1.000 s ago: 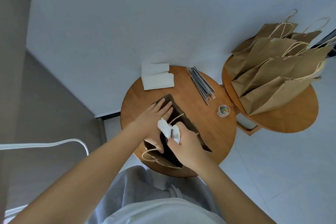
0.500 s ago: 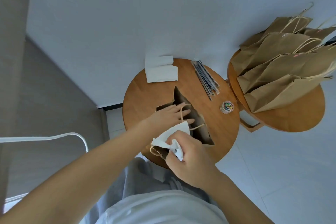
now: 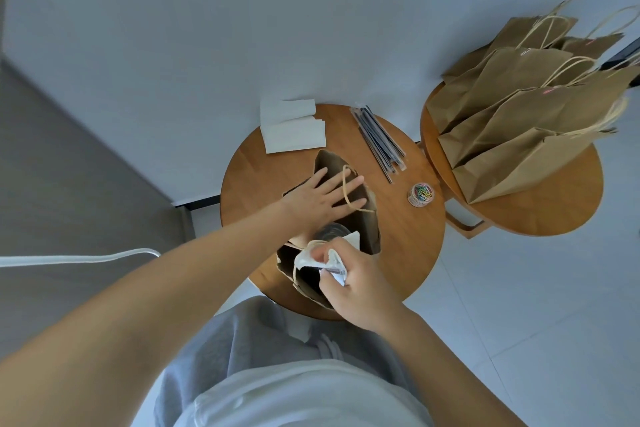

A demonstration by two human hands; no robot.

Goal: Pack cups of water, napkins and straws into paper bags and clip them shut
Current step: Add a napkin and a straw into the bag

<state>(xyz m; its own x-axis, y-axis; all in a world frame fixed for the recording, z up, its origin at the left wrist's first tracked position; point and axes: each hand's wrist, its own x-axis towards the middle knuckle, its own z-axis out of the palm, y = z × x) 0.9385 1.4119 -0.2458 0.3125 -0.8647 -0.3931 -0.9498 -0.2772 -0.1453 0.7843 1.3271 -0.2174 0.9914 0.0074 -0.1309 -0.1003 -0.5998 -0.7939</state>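
Head view: right hand [image 3: 360,282] grips napkin [image 3: 306,258] over open bag [image 3: 367,232]

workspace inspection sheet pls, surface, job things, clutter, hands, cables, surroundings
surface: round wooden table, second round table at right
job things: open paper bag with a cup inside; napkin stack; straws; jar of paper clips; packed bags on the second table
clutter: nothing seen
hands: left hand flat on the bag; right hand pinches a napkin and straw at the bag's mouth
cables: nothing seen
surroundings: white wall, pale tiled floor, white rail at left
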